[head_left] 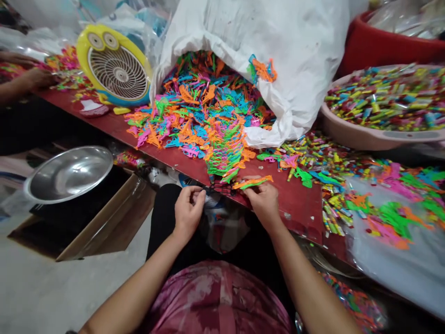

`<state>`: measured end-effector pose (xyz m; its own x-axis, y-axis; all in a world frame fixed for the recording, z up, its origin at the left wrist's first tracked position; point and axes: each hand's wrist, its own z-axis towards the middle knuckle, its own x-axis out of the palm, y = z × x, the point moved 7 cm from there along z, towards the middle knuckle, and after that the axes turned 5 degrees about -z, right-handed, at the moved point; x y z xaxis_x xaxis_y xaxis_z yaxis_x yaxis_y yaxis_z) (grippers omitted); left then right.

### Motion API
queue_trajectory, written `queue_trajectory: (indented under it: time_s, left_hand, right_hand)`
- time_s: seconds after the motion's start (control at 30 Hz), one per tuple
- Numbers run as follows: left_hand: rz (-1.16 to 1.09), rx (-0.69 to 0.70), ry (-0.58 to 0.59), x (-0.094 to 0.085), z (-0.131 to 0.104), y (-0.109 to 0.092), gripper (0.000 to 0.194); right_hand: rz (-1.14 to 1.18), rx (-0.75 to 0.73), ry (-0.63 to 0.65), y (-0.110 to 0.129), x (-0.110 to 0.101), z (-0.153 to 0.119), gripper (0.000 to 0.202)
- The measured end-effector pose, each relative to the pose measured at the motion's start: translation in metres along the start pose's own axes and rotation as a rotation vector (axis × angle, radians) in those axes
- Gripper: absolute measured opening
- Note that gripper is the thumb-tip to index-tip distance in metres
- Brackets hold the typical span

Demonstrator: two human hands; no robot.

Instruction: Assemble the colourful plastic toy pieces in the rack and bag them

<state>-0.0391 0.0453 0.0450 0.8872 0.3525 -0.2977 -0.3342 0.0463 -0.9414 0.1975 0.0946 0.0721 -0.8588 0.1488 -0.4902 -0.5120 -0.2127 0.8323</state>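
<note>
My right hand [263, 200] pinches a few flat plastic toy guns [255, 182], orange and green, just over the front edge of the red table. My left hand [189, 208] is at the table edge over my lap, its fingers curled in and the thumb close to them; whatever it holds, if anything, is hidden. Between the hands, a small dark rack [222, 188] is at the edge. Behind it runs a neat row of stacked toy guns [225, 150], mostly green, pink and orange. A loose heap of toy guns [198, 106] spills from a white sack [299, 51].
A yellow fan [118, 67] stands left of the heap. At right are a pink basin [378, 139] of small wrapped tubes, and plastic bags [389, 269] with toy guns on top. A metal bowl [71, 174] rests over a cardboard box [104, 222]. Another person's hand [38, 79] works far left.
</note>
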Motion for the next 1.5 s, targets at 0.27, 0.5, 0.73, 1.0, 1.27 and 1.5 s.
queue_trajectory:
  time_s: [0.27,0.5,0.73,1.0,1.27,1.5]
  left_hand:
    - [-0.056,-0.127,0.198,0.019,0.008,0.008,0.025]
    - [-0.305,-0.263,0.303,0.027,0.006,0.014,0.030]
    - [-0.443,-0.317,0.397,0.034,0.007,0.014,0.031]
    - [-0.523,-0.389,0.400,0.037,0.007,0.017,0.021]
    - [-0.460,-0.379,0.406,0.038,0.010,0.014,0.019]
    - [-0.484,-0.441,0.374,0.046,0.008,0.016,0.015]
  right_hand:
    - [-0.060,-0.075,-0.046,0.009,0.005,-0.001,0.020]
    - [-0.224,-0.161,-0.024,0.023,0.004,0.000,0.017]
    - [-0.427,-0.187,0.015,0.032,0.009,0.000,0.024]
    - [-0.573,-0.276,0.071,0.036,0.016,0.000,0.026]
    - [-0.628,-0.196,0.109,0.036,0.020,0.004,0.023]
    - [-0.636,-0.185,0.121,0.039,0.004,0.009,0.025]
